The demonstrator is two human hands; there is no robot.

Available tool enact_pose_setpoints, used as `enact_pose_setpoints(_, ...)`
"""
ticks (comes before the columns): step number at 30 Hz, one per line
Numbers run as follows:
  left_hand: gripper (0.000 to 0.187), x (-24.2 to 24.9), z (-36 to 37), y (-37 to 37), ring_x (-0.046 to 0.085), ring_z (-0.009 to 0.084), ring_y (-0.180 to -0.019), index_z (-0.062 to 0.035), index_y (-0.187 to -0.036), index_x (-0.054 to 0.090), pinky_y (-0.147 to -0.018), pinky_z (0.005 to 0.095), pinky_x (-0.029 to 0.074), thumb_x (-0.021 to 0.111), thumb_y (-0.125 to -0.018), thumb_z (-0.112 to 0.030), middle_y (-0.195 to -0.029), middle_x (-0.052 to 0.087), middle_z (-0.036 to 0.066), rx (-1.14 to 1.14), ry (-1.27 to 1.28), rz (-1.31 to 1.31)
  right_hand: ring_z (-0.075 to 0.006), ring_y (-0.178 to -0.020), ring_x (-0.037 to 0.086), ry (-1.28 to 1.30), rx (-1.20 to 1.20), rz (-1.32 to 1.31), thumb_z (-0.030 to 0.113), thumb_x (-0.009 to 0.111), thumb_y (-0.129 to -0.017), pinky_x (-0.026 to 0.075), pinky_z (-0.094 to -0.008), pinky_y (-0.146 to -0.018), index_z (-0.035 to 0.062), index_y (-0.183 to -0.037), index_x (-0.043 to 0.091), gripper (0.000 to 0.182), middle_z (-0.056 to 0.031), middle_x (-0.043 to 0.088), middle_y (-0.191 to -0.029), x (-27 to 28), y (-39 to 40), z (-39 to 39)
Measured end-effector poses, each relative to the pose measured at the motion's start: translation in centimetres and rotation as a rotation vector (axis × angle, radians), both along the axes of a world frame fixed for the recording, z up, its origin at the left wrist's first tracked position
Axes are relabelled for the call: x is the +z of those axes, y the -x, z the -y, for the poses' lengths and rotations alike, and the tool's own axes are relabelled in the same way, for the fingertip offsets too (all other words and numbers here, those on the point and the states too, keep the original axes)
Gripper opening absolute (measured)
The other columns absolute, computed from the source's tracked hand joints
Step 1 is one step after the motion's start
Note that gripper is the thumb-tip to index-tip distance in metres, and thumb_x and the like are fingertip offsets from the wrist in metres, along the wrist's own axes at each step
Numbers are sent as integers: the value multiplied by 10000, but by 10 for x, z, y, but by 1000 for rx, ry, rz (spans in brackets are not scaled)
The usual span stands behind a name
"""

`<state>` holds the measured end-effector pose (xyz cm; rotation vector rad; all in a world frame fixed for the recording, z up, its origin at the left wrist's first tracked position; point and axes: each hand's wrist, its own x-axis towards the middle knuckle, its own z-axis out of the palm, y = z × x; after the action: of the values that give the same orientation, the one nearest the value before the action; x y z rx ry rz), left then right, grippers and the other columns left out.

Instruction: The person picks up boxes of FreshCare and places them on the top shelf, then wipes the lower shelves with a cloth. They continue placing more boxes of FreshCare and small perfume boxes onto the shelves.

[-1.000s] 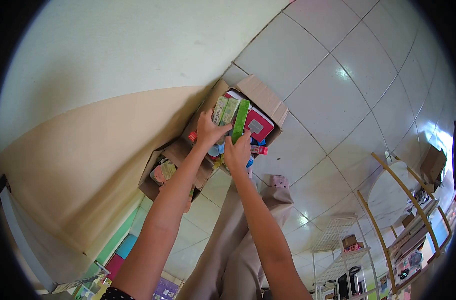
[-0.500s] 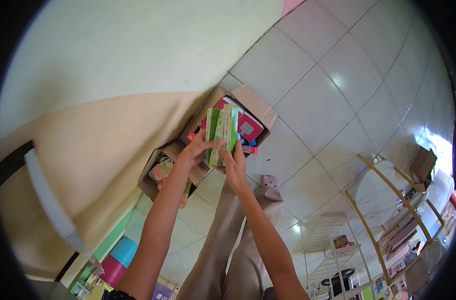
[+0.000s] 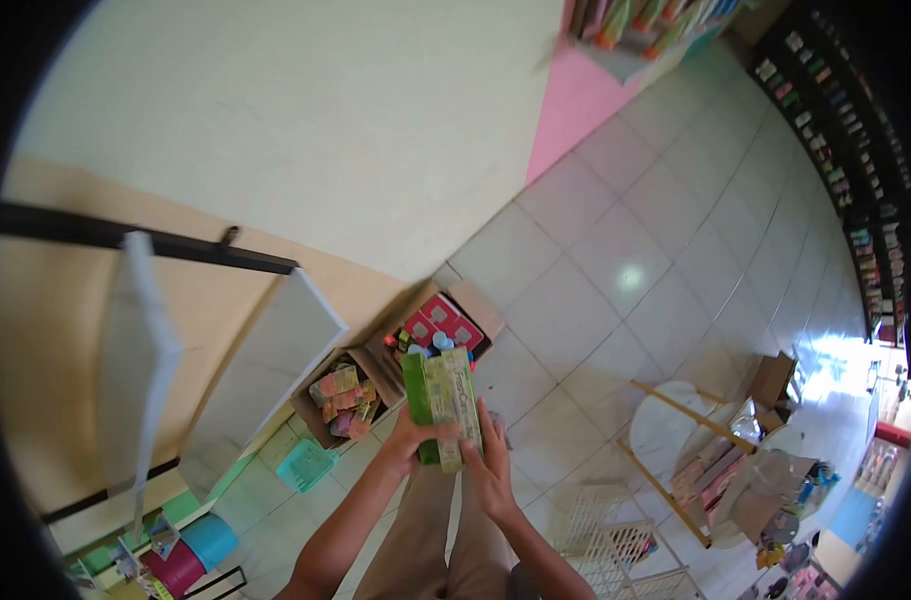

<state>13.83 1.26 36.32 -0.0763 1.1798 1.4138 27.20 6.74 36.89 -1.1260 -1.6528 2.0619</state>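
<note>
Between my two hands are several slim green-and-white product boxes (image 3: 446, 400), held together side by side; their lettering is too blurred to read. My left hand (image 3: 408, 438) wraps the left side, thumb across the front. My right hand (image 3: 491, 475) grips the lower right edge. Just beyond them stands an open cardboard box (image 3: 481, 308) against the wall, containing red boxes (image 3: 441, 320) and a few blue and red items. Beside it, a second open cardboard box (image 3: 309, 408) contains colourful packets (image 3: 346, 395).
A turquoise basket (image 3: 306, 465) is on the tiled floor near the second cardboard box. White panels (image 3: 266, 380) stick out from a black rail at left. To the right are a white wire rack (image 3: 616, 545) and a marble-look round table (image 3: 666, 425). Dark shelves (image 3: 836, 150) line the far right.
The view has lifted, bringing the far shelves and the turquoise basket into sight. Both hands have drawn the green boxes back toward my body, away from above the cardboard box with the red boxes.
</note>
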Motion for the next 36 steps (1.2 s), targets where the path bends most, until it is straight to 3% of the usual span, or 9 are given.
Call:
enact_pose_setpoints(10, 485, 200, 82, -47, 587, 165, -806, -10, -1006, 511, -720, 303, 484, 750, -584, -26, -914, 594, 74, 308, -28, -259, -246, -1105, 420, 128, 413, -135, 221, 498, -855, 343, -309, -910, 40, -1351, 173, 621, -163, 435, -1182, 206, -55, 32)
enact_pose_setpoints(14, 484, 250, 127, -51, 586, 180, -801, -11, -1006, 503, -703, 317, 486, 735, -581, 3, -908, 585, 81, 461, -107, -244, -235, -1103, 429, 15, 982, -16, 283, 542, -834, 350, -329, -914, 57, -1315, 267, 599, -158, 449, -1185, 167, -138, 37)
enact_pose_setpoints(16, 474, 269, 147, -51, 586, 185, -792, -10, -1002, 505, -698, 321, 487, 725, -582, 16, -897, 586, 83, 525, -163, -272, -224, -1048, 472, 470, 1174, 56, 332, 560, -812, 375, -303, -876, 64, -1257, 351, 560, -151, 463, -1165, 183, -165, 35)
enact_pose_setpoints(21, 462, 299, 203, -56, 587, 203, -782, 2, -1010, 507, -696, 335, 488, 677, -585, 65, -890, 588, 93, 758, -194, -251, -297, -1234, 279, 328, 1255, 348, 299, 624, -762, 258, -405, -994, 58, -1313, 264, 700, -170, 276, -1345, 260, -150, 25)
enact_pose_setpoints(23, 449, 307, 221, -56, 588, 209, -798, 5, -1010, 512, -714, 349, 488, 667, -593, 64, -903, 591, 104, 813, -213, -275, -189, -884, 549, -266, 1419, 326, 339, 575, -801, 435, -285, -763, 48, -1133, 447, 460, -130, 536, -1050, 270, -139, 35)
enact_pose_setpoints(27, 447, 329, 268, -52, 595, 216, -799, 6, -1008, 516, -716, 356, 497, 682, -594, 48, -907, 594, 120, 921, -180, -327, -127, -422, 477, -9, 1942, 735, 180, 612, -713, 384, -271, -461, 31, -580, 571, 204, -17, 510, -467, 286, -139, 2)
enact_pose_setpoints(30, 453, 344, 298, -38, 600, 215, -791, 15, -996, 517, -707, 349, 506, 708, -586, 29, -902, 596, 121, 928, -181, -364, -169, -844, 561, -9, 1890, 960, 264, 514, -842, 444, -308, -761, 44, -1063, 560, 316, -93, 610, -947, 393, -67, 23)
enact_pose_setpoints(33, 449, 347, 322, -28, 605, 211, -783, 21, -985, 515, -706, 346, 512, 716, -584, 19, -894, 598, 119, 936, -151, -434, -315, -753, 553, -909, 1421, 430, 274, 550, -806, 433, -347, -697, 21, -1019, 528, 332, -184, 565, -775, 450, -32, 81)
enact_pose_setpoints(36, 438, 360, 337, -18, 607, 207, -785, 21, -980, 512, -713, 349, 513, 711, -589, 23, -895, 599, 122, 899, -172, -506, -337, -734, 535, -1004, 1048, 254, 198, 558, -796, 427, -372, -674, 9, -1038, 452, 325, -187, 544, -858, 457, -1, 138)
